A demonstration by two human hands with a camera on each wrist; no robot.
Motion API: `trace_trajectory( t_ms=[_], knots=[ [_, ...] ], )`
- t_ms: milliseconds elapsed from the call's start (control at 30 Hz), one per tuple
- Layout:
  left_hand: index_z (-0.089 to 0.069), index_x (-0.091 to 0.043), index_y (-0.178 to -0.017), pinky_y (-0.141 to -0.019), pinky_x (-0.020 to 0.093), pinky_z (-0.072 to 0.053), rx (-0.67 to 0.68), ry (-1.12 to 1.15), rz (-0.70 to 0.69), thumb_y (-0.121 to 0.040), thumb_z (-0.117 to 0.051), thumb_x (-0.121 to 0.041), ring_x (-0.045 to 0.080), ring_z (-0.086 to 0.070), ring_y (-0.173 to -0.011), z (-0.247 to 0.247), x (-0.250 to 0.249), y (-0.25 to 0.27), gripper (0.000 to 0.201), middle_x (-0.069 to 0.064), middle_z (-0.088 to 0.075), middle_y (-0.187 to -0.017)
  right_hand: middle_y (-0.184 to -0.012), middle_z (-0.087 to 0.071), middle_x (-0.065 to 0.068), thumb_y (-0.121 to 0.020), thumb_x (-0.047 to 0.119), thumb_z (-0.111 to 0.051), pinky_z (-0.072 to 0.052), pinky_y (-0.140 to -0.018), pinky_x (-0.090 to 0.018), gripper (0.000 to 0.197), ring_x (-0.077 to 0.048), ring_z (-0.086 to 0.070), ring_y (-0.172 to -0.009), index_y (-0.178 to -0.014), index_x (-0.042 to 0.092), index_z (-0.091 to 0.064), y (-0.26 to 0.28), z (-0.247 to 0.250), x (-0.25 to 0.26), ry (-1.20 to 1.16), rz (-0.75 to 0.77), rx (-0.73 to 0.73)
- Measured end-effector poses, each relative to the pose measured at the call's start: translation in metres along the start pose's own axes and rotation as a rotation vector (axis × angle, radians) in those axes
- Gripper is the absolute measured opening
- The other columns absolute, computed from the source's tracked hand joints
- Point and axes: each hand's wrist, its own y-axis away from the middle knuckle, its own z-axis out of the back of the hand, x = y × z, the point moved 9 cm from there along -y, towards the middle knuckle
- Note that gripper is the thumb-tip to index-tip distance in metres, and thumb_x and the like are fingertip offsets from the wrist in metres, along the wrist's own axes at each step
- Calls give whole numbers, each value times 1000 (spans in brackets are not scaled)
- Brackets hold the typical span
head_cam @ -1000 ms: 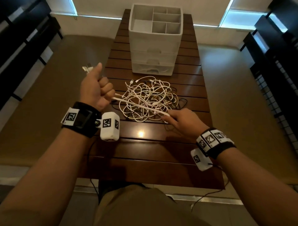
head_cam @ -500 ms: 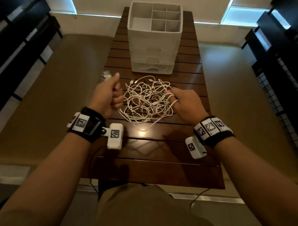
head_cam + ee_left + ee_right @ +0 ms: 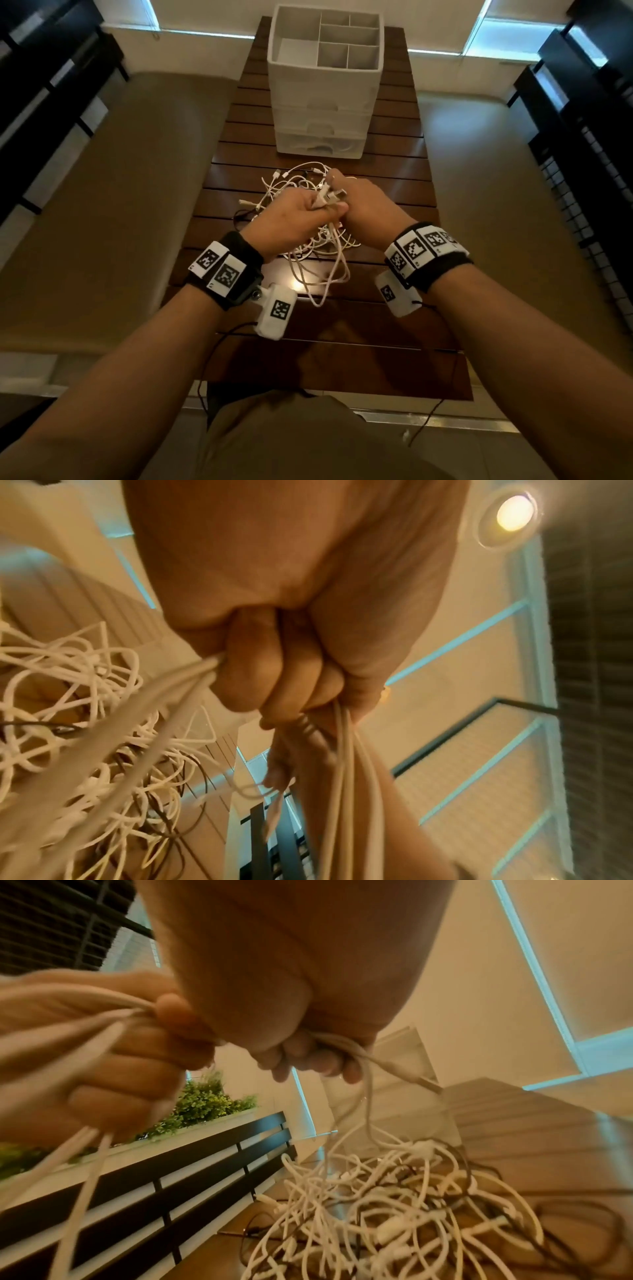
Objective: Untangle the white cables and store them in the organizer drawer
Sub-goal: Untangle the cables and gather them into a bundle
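A tangle of white cables [image 3: 291, 186] [image 3: 394, 1204] [image 3: 78, 718] lies mid-table, with thin dark cables mixed in. My left hand [image 3: 294, 219] [image 3: 274, 674] is fisted round several white strands; loops [image 3: 322, 274] hang from it toward me. My right hand [image 3: 363, 209] [image 3: 308, 1056] touches the left and grips white cable, with plug ends [image 3: 330, 197] sticking out between both hands. The white organizer [image 3: 323, 102] stands at the far end, its stacked drawers shut and its top compartments bare.
The slatted wooden table [image 3: 394, 308] is narrow, with tan floor on both sides. Dark slatted furniture [image 3: 582, 137] flanks the right and left. Black sensor wires [image 3: 219, 349] trail from my wrists over the near table edge.
My hands have come together over the pile, the right one closing on cable beside the left. The left hand's strands now hang in loops toward me. The camera tipped slightly.
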Motion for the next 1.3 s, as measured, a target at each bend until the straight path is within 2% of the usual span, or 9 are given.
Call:
trace_trajectory(
  t_ms=[133,267,433,600,700,833,1000,1067,1300],
  knots=[
    [-58,-13,-71,-42,23,-26,-77,280,27,-107,-56,-22,10,-29,-42,23,8,6,38,-6,-39,-52,-93,-57,2,-102,17,-54,-35,-75,-36,1,-25,-56,-85,-101,18,-53,5,-9,-24,85,-65,-114],
    [-46,-14,-65,-38,19,-20,-124,421,48,-109,-49,-21,9,-23,-39,39,17,18,45,-5,-33,-49,-107,-55,-9,-105,54,-45,-47,-84,-43,42,-27,-52,-98,-108,16,-62,15,-23,-76,175,-353,-42],
    [-48,-17,-60,-41,21,-15,-150,429,75,-108,-51,-23,11,-20,-40,49,26,22,48,-3,-31,-50,-79,-73,-15,-110,35,-48,-54,-50,-32,29,-26,-68,-57,-89,27,-67,12,-2,-59,-548,-375,-174],
    [-46,-15,-64,-40,19,-19,-168,396,136,-108,-52,-25,9,-22,-39,47,35,24,46,-6,-32,-49,-93,-74,-15,-110,20,-47,-59,-51,-39,24,-32,-71,-63,-114,17,-71,12,52,-32,-725,-144,-509],
    [-45,-15,-64,-41,19,-18,-177,399,157,-107,-52,-26,9,-22,-40,41,36,24,45,-6,-31,-49,-99,-71,-22,-108,13,-48,-63,-62,-47,24,-43,-73,-78,-117,11,-71,11,63,-30,-811,-98,-542],
    [-45,-17,-64,-41,19,-18,-196,438,174,-107,-53,-27,10,-20,-41,41,39,20,45,-7,-30,-49,-97,-76,-13,-103,26,-63,-62,-78,-57,15,-34,-74,-93,-103,18,-76,-2,50,-32,-615,-148,-347],
    [-46,-18,-64,-40,19,-19,-209,432,166,-108,-53,-28,9,-22,-40,42,35,21,45,-8,-32,-49,-113,-74,-9,-108,15,-53,-64,-78,-39,24,-25,-75,-98,-118,6,-72,0,100,3,-786,96,-567],
    [-44,-18,-65,-39,18,-21,-214,455,143,-108,-52,-27,9,-22,-40,45,32,18,44,-6,-31,-51,-99,-74,3,-107,17,-54,-62,-71,-37,24,-19,-74,-86,-117,8,-73,-1,106,10,-684,135,-591],
    [-43,-20,-65,-40,21,-15,-386,551,179,-107,-51,-25,8,-24,-38,69,54,22,43,-7,-31,-48,-72,-68,7,-96,61,-59,-54,-67,-42,40,-13,-61,-67,-95,26,-77,-14,75,-39,-89,-148,-355]
  ],
)
